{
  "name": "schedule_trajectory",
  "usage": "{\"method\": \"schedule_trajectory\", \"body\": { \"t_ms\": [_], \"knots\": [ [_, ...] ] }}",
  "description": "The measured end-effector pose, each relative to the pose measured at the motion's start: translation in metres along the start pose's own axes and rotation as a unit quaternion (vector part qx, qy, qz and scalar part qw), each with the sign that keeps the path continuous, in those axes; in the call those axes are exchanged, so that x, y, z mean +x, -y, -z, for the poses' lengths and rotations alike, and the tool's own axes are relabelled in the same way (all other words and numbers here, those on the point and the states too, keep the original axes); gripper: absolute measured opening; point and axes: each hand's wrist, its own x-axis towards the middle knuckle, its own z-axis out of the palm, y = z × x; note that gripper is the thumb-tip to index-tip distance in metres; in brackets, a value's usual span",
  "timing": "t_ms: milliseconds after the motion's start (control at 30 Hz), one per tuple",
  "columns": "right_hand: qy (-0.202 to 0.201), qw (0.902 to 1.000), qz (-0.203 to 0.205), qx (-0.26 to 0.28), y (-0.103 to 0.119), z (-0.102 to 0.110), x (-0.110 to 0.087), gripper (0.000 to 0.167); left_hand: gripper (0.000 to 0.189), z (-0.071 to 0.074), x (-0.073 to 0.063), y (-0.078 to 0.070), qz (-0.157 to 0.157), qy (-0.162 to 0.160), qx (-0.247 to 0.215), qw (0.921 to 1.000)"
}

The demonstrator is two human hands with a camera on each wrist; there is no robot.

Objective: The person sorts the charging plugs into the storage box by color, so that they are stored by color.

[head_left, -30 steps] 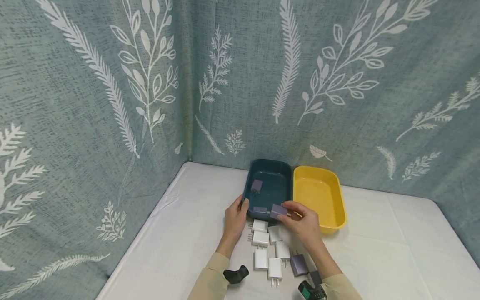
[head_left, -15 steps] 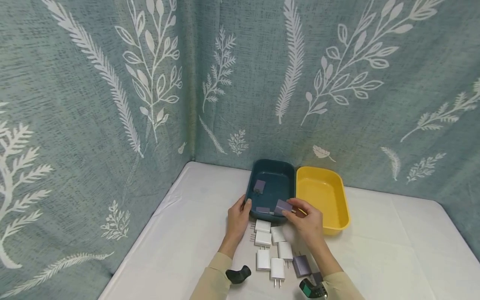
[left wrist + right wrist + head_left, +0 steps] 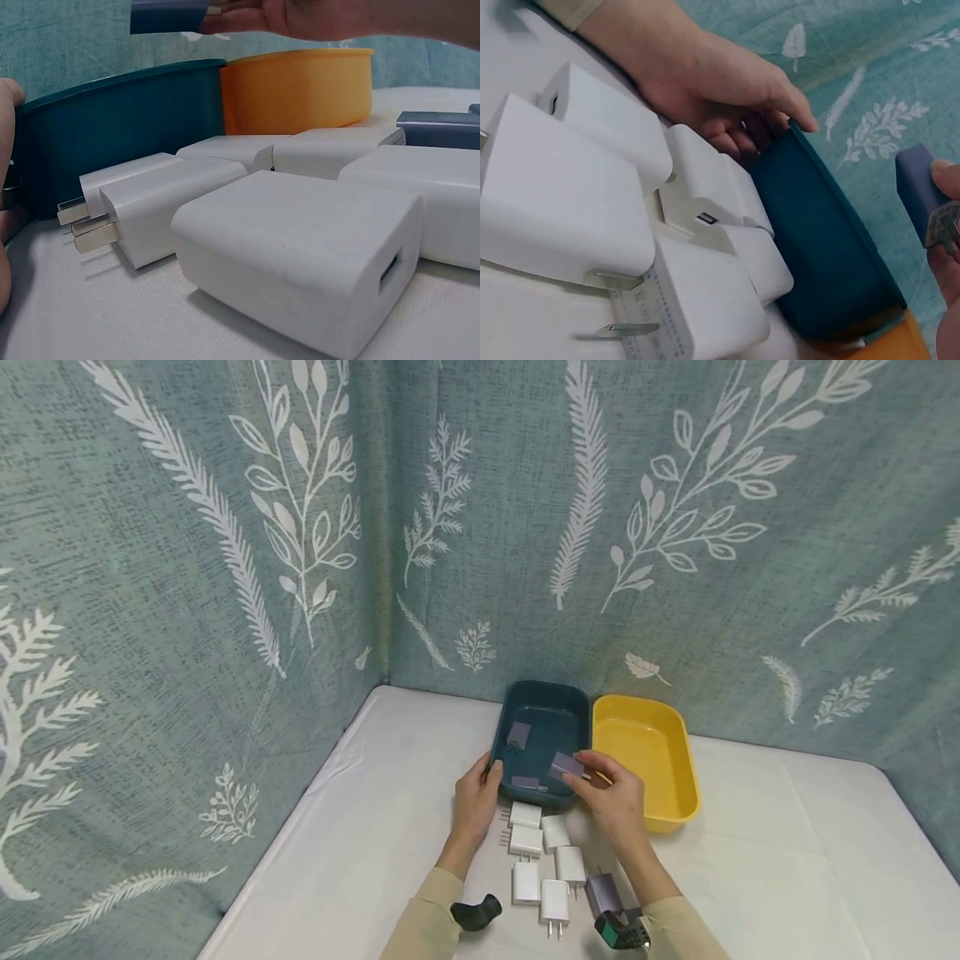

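Observation:
My left hand holds the near left side of a dark teal tray, thumb on the rim and fingers against the outer wall. Between the thumb and fingers of my right hand is a purple wall charger, pinched above the tray's near right part, its prongs pointing right. The right wrist view shows this charger raised beyond the tray wall. Inside the tray lie two more purple chargers, one toward the left and one by the near wall.
Against the teal tray's right side stands a yellow tray. Several white chargers lie in front of the teal tray on the white cloth. Beside them is a purple charger, with another partly hidden behind the right wrist device.
The right hand has shifted slightly away from me with the purple charger, further over the teal tray. The left hand keeps its hold on the tray.

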Motion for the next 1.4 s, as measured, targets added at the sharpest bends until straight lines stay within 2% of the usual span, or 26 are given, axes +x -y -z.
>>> {"method": "schedule_trajectory", "body": {
  "t_ms": [367,733,1400],
  "knots": [
    [-0.005,0.9995,0.031,0.003,0.008,-0.004,0.004,0.039,0.052,0.0,-0.001,0.0,-0.002,0.0,-0.005,1.0],
    [-0.009,0.9997,-0.008,0.023,0.013,-0.003,0.008,0.038,0.052,0.0,-0.003,-0.003,-0.004,0.0,-0.001,1.0],
    [-0.016,0.9998,-0.009,0.011,0.005,-0.012,0.013,0.038,0.053,0.002,-0.002,-0.003,-0.003,0.003,-0.004,1.0]
  ]
}}
